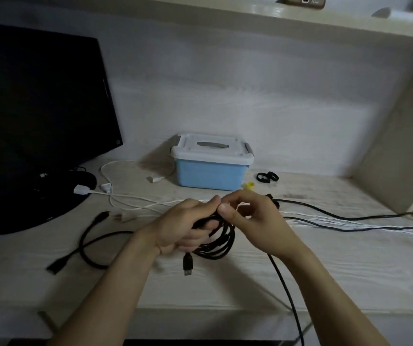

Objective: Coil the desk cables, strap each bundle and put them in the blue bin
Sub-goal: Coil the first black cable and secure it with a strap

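My left hand grips a coil of black cable above the middle of the desk; its USB plug hangs below the hand. My right hand pinches the same cable at the top of the coil, thumb and fingers curled round a strand. The loose tail of that cable runs down past my right forearm and off the desk's front edge. The blue bin stands behind my hands with its white lid shut. Two black straps lie to the right of the bin.
A dark monitor stands at the left on its round base. A second black cable lies loose at the left front. White cables and more black ones cross the desk toward the right. A small yellow item sits by the bin.
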Tool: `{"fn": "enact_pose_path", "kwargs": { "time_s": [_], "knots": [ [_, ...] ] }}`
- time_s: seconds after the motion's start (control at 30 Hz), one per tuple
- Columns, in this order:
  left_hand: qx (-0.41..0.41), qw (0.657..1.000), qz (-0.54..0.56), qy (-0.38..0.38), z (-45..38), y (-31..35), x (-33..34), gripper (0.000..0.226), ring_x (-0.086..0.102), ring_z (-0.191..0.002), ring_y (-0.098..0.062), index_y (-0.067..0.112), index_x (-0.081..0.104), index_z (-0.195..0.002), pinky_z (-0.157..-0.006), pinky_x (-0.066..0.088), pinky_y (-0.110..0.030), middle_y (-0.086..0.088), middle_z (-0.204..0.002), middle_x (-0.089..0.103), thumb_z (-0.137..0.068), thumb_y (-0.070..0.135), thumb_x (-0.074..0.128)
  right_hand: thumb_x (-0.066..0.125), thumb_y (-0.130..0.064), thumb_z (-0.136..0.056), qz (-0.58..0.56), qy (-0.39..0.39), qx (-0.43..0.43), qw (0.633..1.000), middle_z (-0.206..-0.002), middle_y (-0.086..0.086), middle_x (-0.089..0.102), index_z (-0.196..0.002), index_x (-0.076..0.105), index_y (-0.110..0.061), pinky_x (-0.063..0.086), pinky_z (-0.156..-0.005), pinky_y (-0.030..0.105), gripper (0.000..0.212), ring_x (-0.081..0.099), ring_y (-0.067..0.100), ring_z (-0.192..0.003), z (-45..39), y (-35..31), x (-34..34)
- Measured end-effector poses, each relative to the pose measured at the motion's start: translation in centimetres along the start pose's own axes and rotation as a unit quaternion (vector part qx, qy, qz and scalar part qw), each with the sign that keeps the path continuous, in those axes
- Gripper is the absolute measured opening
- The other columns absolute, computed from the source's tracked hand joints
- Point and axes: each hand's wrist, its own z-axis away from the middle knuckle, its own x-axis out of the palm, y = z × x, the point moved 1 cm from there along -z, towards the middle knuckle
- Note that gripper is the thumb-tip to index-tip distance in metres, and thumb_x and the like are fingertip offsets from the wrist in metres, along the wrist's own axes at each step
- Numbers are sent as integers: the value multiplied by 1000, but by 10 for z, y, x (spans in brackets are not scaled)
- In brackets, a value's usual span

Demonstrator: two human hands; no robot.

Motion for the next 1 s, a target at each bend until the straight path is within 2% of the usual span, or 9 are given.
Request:
{"fn": "enact_pose_path", "kwargs": {
  "time_s": [0.07, 0.17, 0.27, 0.4, 0.63, 0.7, 0.8, 0.93, 1.0],
  "knots": [
    [13, 997, 77, 8, 2, -5, -2, 49, 13, -30, -9, 20, 44, -58, -36, 7, -21, 5, -37, 21, -89, 58, 50, 57, -59, -91, -3, -36, 7, 999, -88, -5, 67, -100, 72, -28, 53, -65, 27, 36, 64, 10, -72, 2, 0, 0],
    [44, 963, 266, 8, 5, -14, 4, 50, 15, -27, -7, 22, 43, -56, -33, 7, -22, 7, -35, 23, -94, 55, 45, 49, -37, -97, -47, -60, 42, 996, -64, -24, 59, -99, 66, -20, 39, -49, 8, 25, 55, -5, -53, 11, 0, 1],
    [110, 913, 390, 36, 8, -23, 16, 45, 20, -30, -5, 20, 47, -61, -32, 13, -22, 8, -39, 28, -95, 50, 44, 44, -26, -105, -46, -51, 67, 995, -58, -28, 56, -111, 62, -18, 39, -48, 8, 21, 54, -4, -50, 26, 7, 13],
    [135, 900, 402, 101, 19, -36, 31, 35, 25, -35, -5, 19, 46, -71, -37, 24, -20, 9, -47, 28, -98, 42, 42, 48, -31, -103, -31, 31, 114, 992, -74, -14, 68, -122, 64, -28, 43, -54, 18, 25, 56, 6, -48, 64, 25, 34],
    [72, 874, 466, 121, 51, -60, 38, 49, 5, -33, -10, 22, 43, -54, -29, 8, -21, 9, -35, 22, -95, 48, 39, 54, -28, -101, 17, 114, 128, 985, -62, -1, 61, -94, 74, -22, 39, -53, 21, 23, 53, 12, -53, 114, 26, 59],
    [68, 862, 499, 62, 53, -69, 41, 51, 8, -30, -10, 22, 44, -52, -28, 10, -19, 8, -34, 22, -97, 43, 38, 55, -34, -100, 33, 112, 162, 980, -59, 4, 61, -82, 73, -14, 41, -54, 27, 32, 56, 20, -53, 116, 25, 55],
    [113, 778, 616, -59, 57, -74, 43, 51, 19, -32, -10, 16, 49, -64, -31, 17, -25, 4, -42, 26, -102, 42, 28, 52, -42, -100, -11, 83, 207, 975, -53, 5, 64, -85, 70, -13, 44, -49, 23, 37, 54, 18, -41, 119, 17, 47],
    [195, 771, 574, 197, 63, -69, 42, 25, 25, -39, -8, 18, 45, -67, -37, 28, -23, 8, -49, 29, -89, 26, 38, 50, -31, -103, 17, -4, 208, 978, -68, -1, 71, -108, 59, -27, 45, -51, 21, 11, 57, 12, -43, 135, 12, 44],
    [224, 777, 529, 259, 63, -61, 42, 17, 32, -46, -9, 18, 43, -73, -47, 33, -24, 6, -57, 33, -88, 24, 40, 50, -26, -103, 52, -66, 193, 978, -71, -1, 71, -112, 60, -31, 43, -52, 16, 14, 59, 6, -49, 143, 5, 42]
  ]
}}
